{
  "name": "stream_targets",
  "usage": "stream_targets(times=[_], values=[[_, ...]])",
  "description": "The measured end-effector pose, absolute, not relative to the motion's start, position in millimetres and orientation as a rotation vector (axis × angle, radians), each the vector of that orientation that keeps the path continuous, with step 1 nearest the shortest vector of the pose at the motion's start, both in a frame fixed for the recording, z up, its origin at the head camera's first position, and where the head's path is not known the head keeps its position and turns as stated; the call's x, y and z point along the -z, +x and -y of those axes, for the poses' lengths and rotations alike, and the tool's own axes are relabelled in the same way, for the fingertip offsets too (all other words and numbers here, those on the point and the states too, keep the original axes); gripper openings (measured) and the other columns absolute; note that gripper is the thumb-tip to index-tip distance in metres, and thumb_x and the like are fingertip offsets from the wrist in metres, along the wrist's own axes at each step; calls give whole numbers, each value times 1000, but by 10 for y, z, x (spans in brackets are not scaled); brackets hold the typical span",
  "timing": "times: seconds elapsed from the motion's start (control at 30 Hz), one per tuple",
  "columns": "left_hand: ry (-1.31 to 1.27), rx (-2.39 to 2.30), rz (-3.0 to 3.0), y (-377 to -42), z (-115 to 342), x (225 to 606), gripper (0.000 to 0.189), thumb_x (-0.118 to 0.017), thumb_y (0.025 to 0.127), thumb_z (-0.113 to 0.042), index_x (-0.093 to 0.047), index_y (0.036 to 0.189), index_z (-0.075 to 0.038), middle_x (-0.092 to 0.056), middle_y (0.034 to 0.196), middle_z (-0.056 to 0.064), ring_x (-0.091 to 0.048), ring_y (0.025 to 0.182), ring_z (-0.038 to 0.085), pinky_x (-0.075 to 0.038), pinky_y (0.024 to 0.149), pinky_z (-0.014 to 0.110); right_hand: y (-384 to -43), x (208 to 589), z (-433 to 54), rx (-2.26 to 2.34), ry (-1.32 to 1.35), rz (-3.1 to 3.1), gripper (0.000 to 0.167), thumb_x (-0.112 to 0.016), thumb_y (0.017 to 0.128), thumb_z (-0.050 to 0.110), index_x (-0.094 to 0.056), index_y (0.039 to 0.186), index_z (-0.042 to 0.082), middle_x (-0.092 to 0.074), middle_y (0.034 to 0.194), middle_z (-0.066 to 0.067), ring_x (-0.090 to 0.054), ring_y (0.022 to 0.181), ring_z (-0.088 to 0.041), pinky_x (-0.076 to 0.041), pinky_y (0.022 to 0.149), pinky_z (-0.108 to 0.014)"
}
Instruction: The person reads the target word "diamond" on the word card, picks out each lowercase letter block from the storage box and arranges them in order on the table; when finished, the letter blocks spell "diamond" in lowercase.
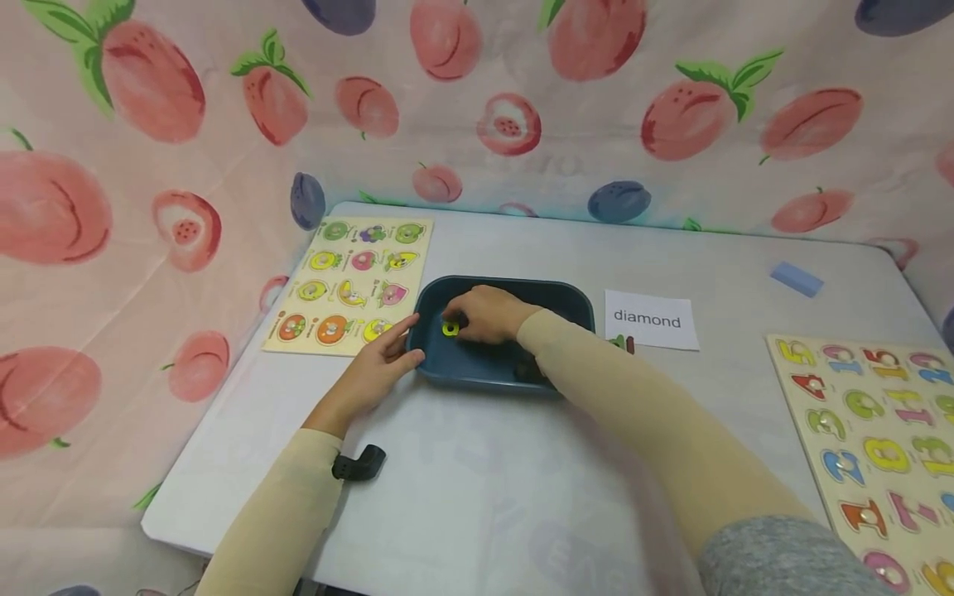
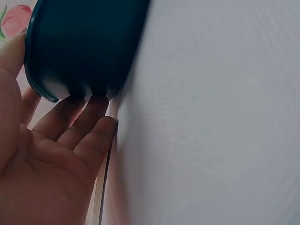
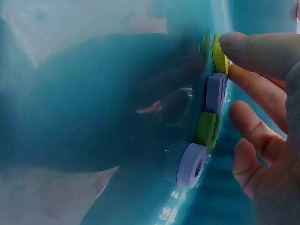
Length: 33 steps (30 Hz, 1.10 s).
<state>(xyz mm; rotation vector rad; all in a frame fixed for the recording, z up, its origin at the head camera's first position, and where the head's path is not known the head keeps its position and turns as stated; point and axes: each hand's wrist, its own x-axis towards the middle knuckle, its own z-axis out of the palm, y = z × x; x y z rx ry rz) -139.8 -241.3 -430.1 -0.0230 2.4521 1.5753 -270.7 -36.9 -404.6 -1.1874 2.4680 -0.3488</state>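
A dark blue tray (image 1: 492, 383) stands mid-table. At its left end, my left hand (image 1: 373, 372) touches the outer wall; in the left wrist view the fingertips of my left hand (image 2: 70, 145) rest against that wall, the thumb near the rim. My right hand (image 1: 492, 314) reaches inside, and between its thumb and index finger it pinches a small yellow piece (image 3: 219, 55). Beside that, in the right wrist view, a row of pieces lies on the tray floor: a purple piece (image 3: 214, 93), a green piece (image 3: 206, 131) and a purple ring-shaped piece (image 3: 191, 166). My right hand's other fingers are bent and hold nothing.
A white card (image 1: 650, 323) reading "diamond" lies right of the tray, small green and dark red pieces (image 1: 624, 343) at its edge. A fruit puzzle board (image 1: 350, 281) lies at the left, a number puzzle board (image 1: 872, 447) at the right. A blue slip (image 1: 797, 279) lies at back right.
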Motion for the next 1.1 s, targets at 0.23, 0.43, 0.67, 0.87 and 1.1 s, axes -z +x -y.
stream_targets(times=[0.23, 0.43, 0.67, 0.87, 1.1], values=[[-23, -1571, -2456, -1403, 2412, 4306, 64, -64, 100, -33, -34, 157, -32, -41, 154, 18, -40, 141, 29, -38, 109, 47, -2700, 4042, 352, 368, -1186, -2481, 39, -72, 94, 25, -66, 132, 15, -67, 123, 0, -58, 113, -17, -42, 107, -37], [-25, -1568, -2456, -1404, 2417, 4315, 64, -63, 100, -32, -34, 157, -33, -41, 154, 18, -40, 141, 30, -39, 109, 47, -2687, 4047, 345, 338, -1166, -2489, 42, -72, 94, 30, -65, 134, 17, -66, 125, 1, -52, 113, -19, -42, 107, -39], [-14, -1564, -2464, -1401, 2425, 4317, 65, -63, 100, -32, -33, 158, -32, -40, 154, 18, -40, 141, 30, -39, 109, 46, -2690, 4076, 355, 347, -1169, -2494, 43, -72, 94, 30, -66, 134, 17, -66, 125, 1, -52, 112, -19, -41, 107, -38], [-15, -1590, -2449, -1402, 2411, 4336, 64, -63, 101, -30, -33, 158, -32, -42, 153, 17, -41, 140, 28, -39, 109, 45, -2693, 4111, 365, 346, -1164, -2513, 39, -70, 95, 28, -67, 133, 18, -66, 125, 1, -54, 114, -19, -41, 107, -39], [-5, -1593, -2456, -1403, 2411, 4338, 64, -63, 100, -31, -33, 158, -30, -40, 154, 17, -40, 141, 28, -39, 109, 45, -2698, 4120, 378, 327, -1147, -2520, 38, -70, 95, 29, -67, 132, 18, -66, 123, 1, -54, 112, -19, -42, 107, -40]])
